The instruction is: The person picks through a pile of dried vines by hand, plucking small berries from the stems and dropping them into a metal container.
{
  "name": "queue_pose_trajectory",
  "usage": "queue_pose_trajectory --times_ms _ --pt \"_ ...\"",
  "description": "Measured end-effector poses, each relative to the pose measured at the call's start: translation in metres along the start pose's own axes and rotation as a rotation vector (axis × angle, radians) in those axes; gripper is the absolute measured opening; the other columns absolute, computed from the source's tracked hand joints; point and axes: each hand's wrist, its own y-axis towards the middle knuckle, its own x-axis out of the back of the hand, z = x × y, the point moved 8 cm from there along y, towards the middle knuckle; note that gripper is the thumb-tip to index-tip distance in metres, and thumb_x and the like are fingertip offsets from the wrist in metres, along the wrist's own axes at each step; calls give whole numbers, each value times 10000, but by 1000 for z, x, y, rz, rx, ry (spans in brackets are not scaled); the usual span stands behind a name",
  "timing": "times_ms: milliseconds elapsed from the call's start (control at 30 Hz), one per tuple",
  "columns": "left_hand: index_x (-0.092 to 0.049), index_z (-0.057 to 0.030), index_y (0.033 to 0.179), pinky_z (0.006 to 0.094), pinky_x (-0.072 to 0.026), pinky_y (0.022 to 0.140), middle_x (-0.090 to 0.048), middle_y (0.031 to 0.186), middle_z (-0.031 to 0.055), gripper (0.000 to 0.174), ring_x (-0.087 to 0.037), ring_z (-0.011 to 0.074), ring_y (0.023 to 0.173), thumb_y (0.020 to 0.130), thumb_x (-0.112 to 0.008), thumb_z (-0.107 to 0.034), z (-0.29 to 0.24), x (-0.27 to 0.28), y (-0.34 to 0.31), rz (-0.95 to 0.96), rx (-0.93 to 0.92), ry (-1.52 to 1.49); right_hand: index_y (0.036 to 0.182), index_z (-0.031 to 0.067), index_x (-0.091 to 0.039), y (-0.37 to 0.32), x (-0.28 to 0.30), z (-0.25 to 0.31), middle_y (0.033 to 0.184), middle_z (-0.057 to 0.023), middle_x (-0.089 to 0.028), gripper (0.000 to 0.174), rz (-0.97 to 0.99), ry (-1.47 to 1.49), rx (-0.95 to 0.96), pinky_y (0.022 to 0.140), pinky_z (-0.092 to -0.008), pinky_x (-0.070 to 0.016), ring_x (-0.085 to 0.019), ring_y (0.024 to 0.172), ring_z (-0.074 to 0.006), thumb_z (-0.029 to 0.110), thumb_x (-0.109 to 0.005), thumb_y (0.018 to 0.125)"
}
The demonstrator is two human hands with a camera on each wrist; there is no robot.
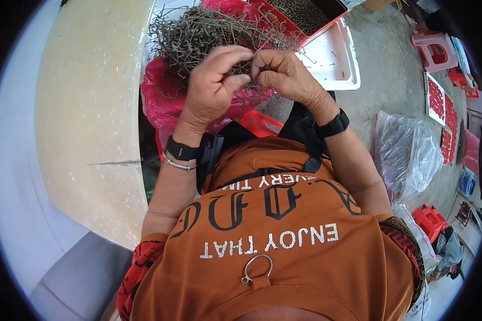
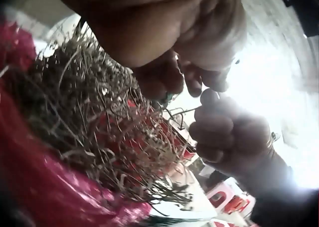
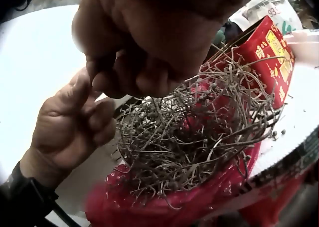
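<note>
Grey floor runs along the right side, with a pink stool, trays of small red pieces and a crumpled clear plastic bag on it; a pale, yellowish surface curves down the left. Between them, in front of the seated person, a tangled heap of dry stems rests on a bright pink plastic bag and a white foam tray. Beside the heap, a red box with gold print holds many small round grains, and a few loose ones lie on the tray. Both hands are close together over the near edge of the heap, left hand and right hand with fingers bent and tips appearing to meet; I cannot tell whether a stem is pinched there. Each wrist wears a black band, the left also a silver bangle.
</note>
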Motion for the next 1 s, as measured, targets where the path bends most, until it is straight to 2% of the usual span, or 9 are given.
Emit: queue_pose_trajectory --times_ms 67,233,333,467,633,767,867,900,1000 --pt "-556 -14 1026 258 -463 649 -593 873 109 351 -574 207 698 744 -693 -172 13 -28 -5 155 215 -487 741 7 -513 1 -3 5 636 14 -488 51 4 -2 -23 519 -197 -354 -410 556 -56 -23 -495 705" --pt "-588 -20 928 254 -453 604 -578 774 103 275 -558 214 641 743 -694 -194 18 -34 -2 93 148 -461 730 17 -500 -2 2 0 627 23 -482 62 -58 -65 -11 522 -211 -361 -417 568 -67 -30 -489 691" --pt "-598 -18 835 261 -438 556 -565 694 95 215 -544 189 587 743 -692 -188 19 -44 -7 314 140 -256 731 25 -527 3 0 6 575 -70 -522 32 4 -378 120 521 -284 -437 -534 528 -180 10 -512 707" --pt "-590 -16 792 271 -424 525 -541 636 87 192 -527 181 550 743 -691 -172 10 -39 -8 264 44 -261 734 33 -531 3 -5 10 581 -107 -516 52 66 -554 171 523 -302 -440 -536 531 -239 10 -504 697" --pt "-599 -19 786 268 -422 518 -553 647 89 175 -527 178 549 729 -700 -150 15 -28 -4 273 37 -61 713 24 -538 -2 8 8 587 -81 -547 34 -160 -556 205 501 -288 -434 -536 521 -187 14 -506 706" --pt "-612 -27 756 255 -432 522 -563 652 92 116 -514 208 536 717 -696 -97 14 9 12 -47 78 -186 729 12 -549 2 35 -10 635 -17 -545 78 -358 -18 -24 463 -213 -357 -446 518 -84 -18 -478 727" --pt "-630 -36 724 259 -450 542 -583 628 85 127 -540 209 539 685 -710 -126 66 49 0 -431 302 -64 727 17 -555 -2 42 -22 626 -12 -531 64 -430 284 -207 429 -202 -320 -423 509 -58 12 -493 744" --pt "-630 -36 724 259 -450 542 -583 628 85 127 -540 209 539 685 -710 -126 72 48 -3 -431 302 -62 727 17 -555 -1 41 -23 626 -12 -531 64 -429 286 -206 429 -202 -320 -423 509 -58 12 -493 744" --pt "-638 -31 714 272 -463 564 -587 584 82 162 -575 178 559 665 -707 -170 77 24 -5 7 500 577 723 21 -549 4 18 -32 622 -3 -510 39 -283 474 -242 419 -191 -275 -385 508 -41 32 -518 744"
